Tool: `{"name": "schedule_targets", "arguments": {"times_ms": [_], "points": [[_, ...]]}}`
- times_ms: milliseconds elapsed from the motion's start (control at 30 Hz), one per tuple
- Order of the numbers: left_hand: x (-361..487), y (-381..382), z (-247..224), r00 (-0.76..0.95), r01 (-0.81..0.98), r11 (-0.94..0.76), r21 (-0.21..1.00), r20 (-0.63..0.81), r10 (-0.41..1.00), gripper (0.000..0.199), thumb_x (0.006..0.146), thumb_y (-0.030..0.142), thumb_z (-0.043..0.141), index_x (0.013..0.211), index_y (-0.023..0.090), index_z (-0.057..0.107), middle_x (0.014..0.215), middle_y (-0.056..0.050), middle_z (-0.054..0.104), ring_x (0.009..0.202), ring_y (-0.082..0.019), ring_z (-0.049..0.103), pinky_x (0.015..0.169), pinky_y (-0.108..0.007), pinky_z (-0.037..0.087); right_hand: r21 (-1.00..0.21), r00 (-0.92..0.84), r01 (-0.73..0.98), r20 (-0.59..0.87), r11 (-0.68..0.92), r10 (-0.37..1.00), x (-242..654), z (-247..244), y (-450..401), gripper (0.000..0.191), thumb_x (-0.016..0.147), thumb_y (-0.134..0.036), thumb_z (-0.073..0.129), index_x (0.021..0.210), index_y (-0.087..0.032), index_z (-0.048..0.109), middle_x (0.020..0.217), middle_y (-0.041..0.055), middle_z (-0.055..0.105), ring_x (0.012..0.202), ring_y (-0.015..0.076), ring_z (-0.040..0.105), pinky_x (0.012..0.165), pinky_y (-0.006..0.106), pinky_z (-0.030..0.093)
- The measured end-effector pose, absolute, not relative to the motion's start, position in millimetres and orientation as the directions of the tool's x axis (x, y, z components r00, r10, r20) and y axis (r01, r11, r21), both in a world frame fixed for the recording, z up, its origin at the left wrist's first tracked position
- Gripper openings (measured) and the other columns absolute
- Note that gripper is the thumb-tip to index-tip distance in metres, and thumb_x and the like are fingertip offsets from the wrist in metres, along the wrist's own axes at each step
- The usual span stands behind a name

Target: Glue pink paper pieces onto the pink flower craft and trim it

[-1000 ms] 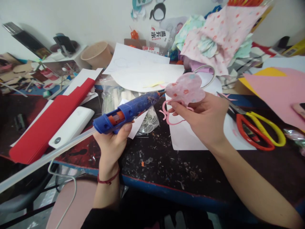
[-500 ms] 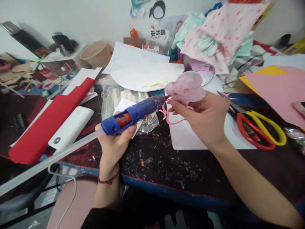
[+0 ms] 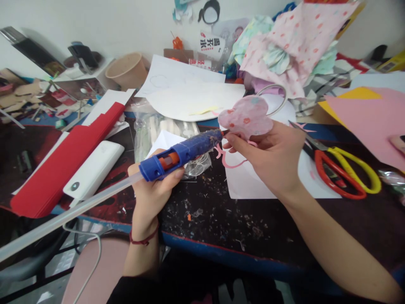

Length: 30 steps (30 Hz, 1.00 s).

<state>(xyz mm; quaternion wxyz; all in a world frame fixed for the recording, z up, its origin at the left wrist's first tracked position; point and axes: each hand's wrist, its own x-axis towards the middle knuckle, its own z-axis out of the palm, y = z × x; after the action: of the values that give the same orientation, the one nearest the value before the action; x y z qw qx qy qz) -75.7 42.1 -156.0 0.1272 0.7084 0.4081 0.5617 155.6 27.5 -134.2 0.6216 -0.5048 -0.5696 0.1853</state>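
My left hand [image 3: 155, 181] is closed around a blue hot glue gun [image 3: 182, 154]. A long translucent glue stick [image 3: 79, 207] sticks out of its back end toward the lower left. Between the fingers and thumb of my right hand [image 3: 268, 152] is a pink flower-shaped piece with a small print [image 3: 245, 117]. The glue gun's tip meets the lower left edge of the flower piece, close to my right fingertips; whether it touches is hard to tell. Below it, a pink paper cut-out [image 3: 232, 162] lies on a white sheet [image 3: 249, 185].
Scissors with red and yellow handles [image 3: 341, 173] lie right of my right hand. A white power bank [image 3: 95, 169] and a red folded sheet [image 3: 69, 160] lie on the left. Behind are a bag of sticks [image 3: 148, 131], white paper [image 3: 196, 99] and printed fabric [image 3: 291, 46]. Pink paper [image 3: 370, 122] lies far right.
My left hand has shifted the glue gun slightly right, bringing its tip under the edge of the flower piece. My right hand has hardly moved.
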Motion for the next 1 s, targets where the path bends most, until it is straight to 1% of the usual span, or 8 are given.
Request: {"name": "schedule_targets", "arguments": {"times_ms": [100,233,333,467,567,667,833,1000], "points": [[-78.5,41.3,-158.5,-0.012,0.441,-0.619,0.649,0.694,0.720,0.027,0.079,0.045,0.080,0.077,0.020,0.073,0.069,0.001,0.070,0.060,-0.014,0.064,0.060,-0.027,0.055,-0.842,0.276,0.336,0.516,0.422,0.811,155.2,-135.1,27.2,0.009,0.085,-0.017,0.075,0.091,-0.024,0.077,0.084,0.0001,0.079,0.076,0.0226,0.077,0.073,0.040,0.069],[-83.8,41.9,-165.2,-0.084,0.438,-0.571,0.694,0.664,0.743,0.032,0.080,0.051,0.078,0.084,0.019,0.075,0.073,-0.001,0.070,0.065,-0.017,0.067,0.066,-0.032,0.057,-0.837,0.283,0.357,0.520,0.415,0.806,155.5,-135.7,27.0,0.009,0.084,-0.020,0.077,0.092,-0.024,0.078,0.086,0.0003,0.080,0.077,0.0231,0.078,0.072,0.040,0.069],[-85.1,42.6,-167.4,-0.110,0.426,-0.561,0.710,0.656,0.746,0.033,0.081,0.053,0.077,0.086,0.020,0.075,0.073,-0.001,0.070,0.062,-0.016,0.066,0.062,-0.032,0.056,-0.830,0.293,0.373,0.529,0.414,0.797,155.6,-135.0,26.6,0.009,0.083,-0.020,0.078,0.091,-0.024,0.078,0.084,0.0010,0.081,0.077,0.0233,0.078,0.071,0.039,0.069],[-83.1,42.5,-164.6,-0.108,0.365,-0.609,0.704,0.682,0.724,0.025,0.084,0.048,0.076,0.082,0.024,0.075,0.071,0.001,0.070,0.055,-0.013,0.062,0.055,-0.029,0.051,-0.831,0.282,0.375,0.525,0.411,0.803,155.0,-133.3,25.8,0.010,0.083,-0.018,0.076,0.091,-0.024,0.079,0.083,0.0011,0.080,0.075,0.0230,0.078,0.068,0.039,0.069],[-82.1,41.7,-162.3,-0.110,0.337,-0.616,0.712,0.680,0.725,0.022,0.087,0.049,0.074,0.083,0.028,0.075,0.070,0.001,0.068,0.054,-0.014,0.061,0.054,-0.031,0.052,-0.826,0.276,0.382,0.530,0.415,0.802,154.7,-132.6,25.4,0.010,0.082,-0.017,0.077,0.088,-0.024,0.079,0.081,0.0004,0.080,0.073,0.0218,0.077,0.066,0.037,0.068],[-81.7,40.9,-161.7,-0.110,0.335,-0.616,0.713,0.679,0.726,0.023,0.088,0.052,0.072,0.084,0.029,0.074,0.067,0.002,0.067,0.055,-0.015,0.061,0.055,-0.033,0.053,-0.830,0.256,0.370,0.524,0.418,0.813,154.7,-132.6,25.0,0.009,0.080,-0.017,0.079,0.086,-0.023,0.079,0.079,-0.0006,0.080,0.073,0.0208,0.077,0.066,0.036,0.067],[-78.9,39.7,-161.8,-0.134,0.320,-0.600,0.733,0.662,0.737,0.027,0.084,0.052,0.076,0.083,0.025,0.074,0.069,0.001,0.068,0.054,-0.014,0.061,0.054,-0.031,0.053,-0.842,0.230,0.353,0.502,0.409,0.834,154.6,-133.1,24.4,0.009,0.080,-0.018,0.079,0.088,-0.023,0.078,0.081,-0.0010,0.081,0.074,0.0211,0.078,0.068,0.037,0.066],[-77.0,41.1,-165.5,-0.157,0.303,-0.610,0.732,0.670,0.726,0.032,0.082,0.051,0.078,0.081,0.020,0.074,0.070,0.000,0.068,0.053,-0.012,0.060,0.055,-0.029,0.051,-0.822,0.212,0.385,0.522,0.421,0.826,154.3,-132.0,24.2,0.009,0.079,-0.015,0.080,0.084,-0.022,0.078,0.078,-0.0006,0.080,0.072,0.0199,0.077,0.065,0.033,0.065]]}}
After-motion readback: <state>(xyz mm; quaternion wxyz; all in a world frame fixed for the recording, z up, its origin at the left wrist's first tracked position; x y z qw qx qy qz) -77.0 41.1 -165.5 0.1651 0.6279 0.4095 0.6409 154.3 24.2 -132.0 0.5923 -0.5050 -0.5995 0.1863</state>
